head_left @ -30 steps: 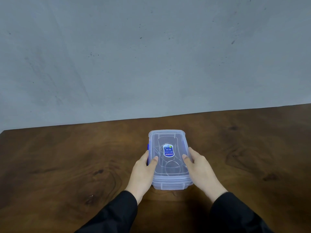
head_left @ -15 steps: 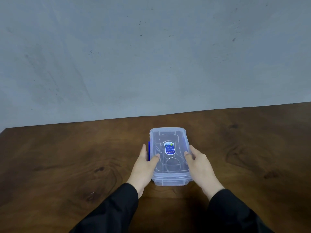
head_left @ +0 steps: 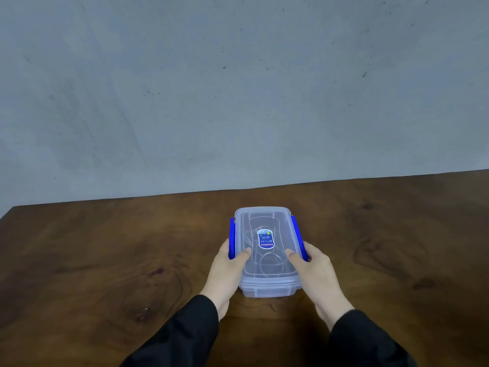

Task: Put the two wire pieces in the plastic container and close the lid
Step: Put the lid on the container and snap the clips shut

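Plastic container (head_left: pixel 267 286): clear, rectangular, standing on the brown wooden worktop (head_left: pixel 105 260), near the middle of its width and close to the person. Its long axis runs away from the person.

Lid (head_left: pixel 264 221): clear, seated on top of the container, with a small blue oval label (head_left: pixel 266 239) at its centre.

Wire pieces (head_left: pixel 271 262): pale loops visible through the lid, lying inside the container. The individual pieces cannot be told apart.

Latches: a blue left latch (head_left: pixel 232 238) and a blue right latch (head_left: pixel 297 235) stand along the two long sides, each raised to about lid level. Whether either one is fully snapped down cannot be told.

Left hand (head_left: pixel 229 271): wrapped around the near left side of the container, thumb lying on the lid, fingers against the left latch. It is holding the container.

Right hand (head_left: pixel 315 274): mirrors this on the near right side, thumb on the lid, fingers around the right latch. It too grips the container.

Sleeves: both forearms are covered by black sleeves (head_left: pixel 182 337) entering from the bottom edge.

Background: a grey wall (head_left: pixel 238 88) with small dark marks rises behind the far edge of the worktop.
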